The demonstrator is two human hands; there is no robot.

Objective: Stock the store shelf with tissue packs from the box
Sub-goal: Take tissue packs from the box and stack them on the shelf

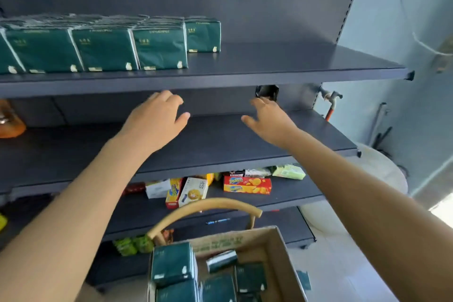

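Note:
Dark green tissue packs stand in rows on the left half of the upper shelf, with one pack set further back on the right. A cardboard box at the bottom holds several more green packs. My left hand and my right hand are both stretched out empty, fingers apart, just below the upper shelf's front edge and above the bare second shelf.
The third shelf carries snack boxes and small cartons. A curved tan basket handle rises behind the box. An orange item sits at the far left. A tap and a white round thing stand by the blue wall on the right.

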